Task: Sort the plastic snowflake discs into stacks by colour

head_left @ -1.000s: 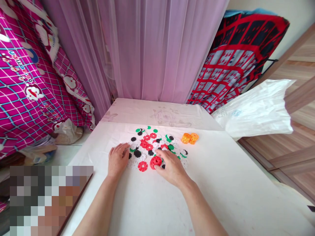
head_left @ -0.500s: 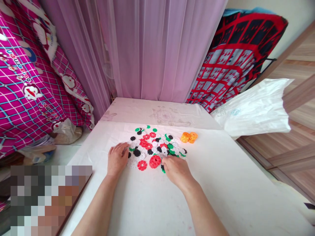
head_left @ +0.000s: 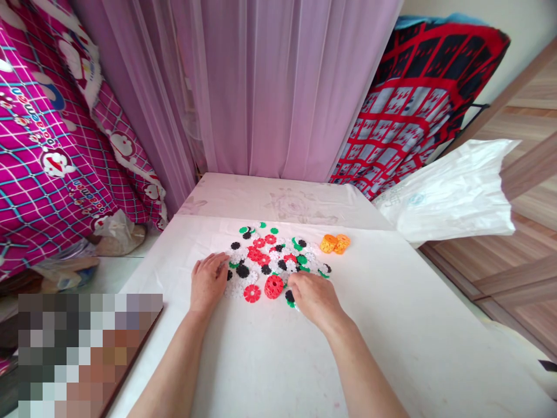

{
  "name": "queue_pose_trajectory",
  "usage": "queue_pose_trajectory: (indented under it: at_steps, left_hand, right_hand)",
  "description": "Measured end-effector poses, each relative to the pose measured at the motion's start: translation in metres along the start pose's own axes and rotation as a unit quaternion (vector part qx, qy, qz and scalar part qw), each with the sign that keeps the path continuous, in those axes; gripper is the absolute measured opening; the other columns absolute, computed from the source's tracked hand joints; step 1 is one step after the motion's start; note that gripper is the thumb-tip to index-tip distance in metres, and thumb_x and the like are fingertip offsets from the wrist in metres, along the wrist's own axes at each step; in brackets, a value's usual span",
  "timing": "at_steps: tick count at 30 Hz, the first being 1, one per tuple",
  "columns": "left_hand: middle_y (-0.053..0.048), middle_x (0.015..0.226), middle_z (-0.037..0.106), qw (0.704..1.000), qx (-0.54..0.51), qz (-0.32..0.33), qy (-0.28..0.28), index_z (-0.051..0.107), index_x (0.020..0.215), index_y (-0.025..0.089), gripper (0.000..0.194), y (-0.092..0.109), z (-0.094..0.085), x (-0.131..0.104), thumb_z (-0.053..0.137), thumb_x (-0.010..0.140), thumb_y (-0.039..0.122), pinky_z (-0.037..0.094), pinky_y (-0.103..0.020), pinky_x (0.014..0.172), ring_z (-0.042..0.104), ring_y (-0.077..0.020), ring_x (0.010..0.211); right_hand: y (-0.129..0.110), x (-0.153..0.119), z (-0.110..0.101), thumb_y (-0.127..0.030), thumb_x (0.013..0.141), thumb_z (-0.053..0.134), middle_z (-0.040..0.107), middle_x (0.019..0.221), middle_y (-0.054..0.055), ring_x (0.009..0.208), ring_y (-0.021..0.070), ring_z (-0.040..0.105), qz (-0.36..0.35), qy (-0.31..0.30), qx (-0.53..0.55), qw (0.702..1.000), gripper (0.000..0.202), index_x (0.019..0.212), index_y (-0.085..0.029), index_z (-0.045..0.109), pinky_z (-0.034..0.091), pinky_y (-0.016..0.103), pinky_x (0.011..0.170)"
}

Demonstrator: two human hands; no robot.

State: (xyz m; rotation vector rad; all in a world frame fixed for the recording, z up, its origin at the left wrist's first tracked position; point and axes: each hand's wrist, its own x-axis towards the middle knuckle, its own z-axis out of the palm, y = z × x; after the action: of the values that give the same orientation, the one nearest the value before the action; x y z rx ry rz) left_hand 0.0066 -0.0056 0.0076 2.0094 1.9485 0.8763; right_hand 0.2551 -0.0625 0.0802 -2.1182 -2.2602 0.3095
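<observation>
A loose pile of flower-edged discs in red, black, green and white lies on the white-covered table (head_left: 261,360). My left hand (head_left: 210,282) rests at the pile's left side, fingers bent and slightly apart, beside a black disc (head_left: 242,271). My right hand (head_left: 314,296) is at the right front of the pile with its fingers drawn together; anything between the fingertips is hidden. Just left of it stands a stack of red discs (head_left: 274,287), and a single red disc (head_left: 252,293) lies further left. Two orange stacks (head_left: 335,244) sit together behind my right hand.
Purple curtains (head_left: 270,87) hang behind the table. A white plastic bag (head_left: 456,191) is at the right edge, near a red and black cloth (head_left: 404,110). Pink patterned fabric (head_left: 56,151) hangs at the left.
My right hand has shifted slightly right, away from the red stack, and more of the black and green discs below it shows. My left hand has hardly moved.
</observation>
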Motion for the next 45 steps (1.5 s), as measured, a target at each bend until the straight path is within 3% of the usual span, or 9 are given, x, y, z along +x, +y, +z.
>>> queue_pose_trajectory:
  at_steps: [5, 9, 14, 20, 28, 34, 39, 45]
  left_hand:
    - [-0.005, 0.127, 0.070, 1.000, 0.001, -0.002, -0.012, 0.070, 0.111, 0.027, 0.032, 0.001, -0.002, 0.000, 0.044, 0.092, 0.029, 0.034, -0.052, 0.113, 0.055, -0.0263, 0.130]
    - [-0.005, 0.128, 0.070, 1.000, 0.002, -0.004, -0.016, 0.069, 0.112, 0.027, 0.032, 0.001, -0.002, 0.001, 0.044, 0.092, 0.028, 0.035, -0.053, 0.113, 0.055, -0.0269, 0.130]
    - [-0.004, 0.126, 0.070, 1.000, 0.004, 0.003, -0.008, 0.070, 0.110, 0.027, 0.031, 0.000, 0.000, 0.001, 0.045, 0.092, 0.028, 0.035, -0.052, 0.113, 0.056, -0.0263, 0.129]
    - [-0.004, 0.127, 0.070, 1.000, 0.006, -0.003, -0.012, 0.070, 0.110, 0.028, 0.031, 0.000, -0.001, 0.001, 0.045, 0.092, 0.029, 0.035, -0.053, 0.113, 0.056, -0.0271, 0.130]
    - [-0.003, 0.126, 0.071, 1.000, 0.005, -0.001, -0.004, 0.070, 0.109, 0.029, 0.030, -0.002, 0.001, 0.001, 0.045, 0.091, 0.029, 0.034, -0.052, 0.113, 0.056, -0.0263, 0.129]
    - [-0.005, 0.126, 0.071, 1.000, 0.005, 0.006, -0.005, 0.070, 0.110, 0.027, 0.031, 0.000, 0.000, 0.001, 0.045, 0.092, 0.030, 0.036, -0.052, 0.112, 0.057, -0.0269, 0.129]
    - [-0.005, 0.124, 0.071, 1.000, 0.006, 0.007, 0.000, 0.071, 0.110, 0.027, 0.031, 0.001, -0.001, 0.000, 0.046, 0.091, 0.028, 0.037, -0.049, 0.112, 0.057, -0.0254, 0.127]
    - [-0.005, 0.126, 0.070, 1.000, 0.001, -0.002, -0.013, 0.070, 0.111, 0.027, 0.032, 0.001, -0.002, 0.000, 0.045, 0.092, 0.029, 0.035, -0.052, 0.113, 0.056, -0.0266, 0.129]
  right_hand:
    - [0.010, 0.026, 0.004, -0.017, 0.091, 0.050, 0.069, 0.111, 0.006, 0.102, 0.0206, 0.063, 0.000, 0.084, 0.037, 0.996, 0.028, 0.109, -0.026, 0.070, 0.044, 0.029, 0.081]
    - [0.019, 0.035, 0.014, -0.020, 0.091, 0.053, 0.067, 0.112, 0.006, 0.107, 0.0203, 0.060, -0.020, 0.077, 0.047, 0.996, 0.025, 0.104, -0.026, 0.072, 0.044, 0.029, 0.086]
    - [0.030, 0.034, 0.017, -0.025, 0.093, 0.052, 0.068, 0.104, 0.007, 0.101, 0.0208, 0.061, 0.023, 0.078, 0.027, 0.996, 0.021, 0.090, -0.022, 0.073, 0.045, 0.031, 0.085]
    - [0.022, 0.052, 0.012, -0.036, 0.089, 0.061, 0.070, 0.105, 0.011, 0.103, 0.0256, 0.061, 0.052, 0.069, -0.018, 0.996, 0.024, 0.104, -0.020, 0.070, 0.045, 0.035, 0.084]
    - [0.019, 0.068, 0.013, -0.029, 0.085, 0.063, 0.071, 0.108, 0.011, 0.105, 0.0256, 0.062, 0.058, 0.060, 0.016, 0.996, 0.026, 0.108, -0.019, 0.067, 0.045, 0.035, 0.087]
    - [0.026, 0.051, 0.021, -0.032, 0.077, 0.069, 0.069, 0.108, 0.006, 0.103, 0.0226, 0.063, 0.079, 0.098, 0.140, 0.982, 0.038, 0.113, -0.022, 0.066, 0.046, 0.034, 0.089]
    - [0.019, 0.019, 0.010, -0.038, 0.073, 0.070, 0.069, 0.098, 0.002, 0.088, 0.0183, 0.064, 0.022, 0.101, 0.273, 0.957, 0.031, 0.101, -0.024, 0.070, 0.049, 0.029, 0.078]
    - [-0.006, 0.006, -0.006, -0.027, 0.071, 0.072, 0.068, 0.095, 0.002, 0.089, 0.0178, 0.062, -0.036, 0.062, 0.225, 0.972, 0.024, 0.094, -0.025, 0.072, 0.045, 0.029, 0.082]
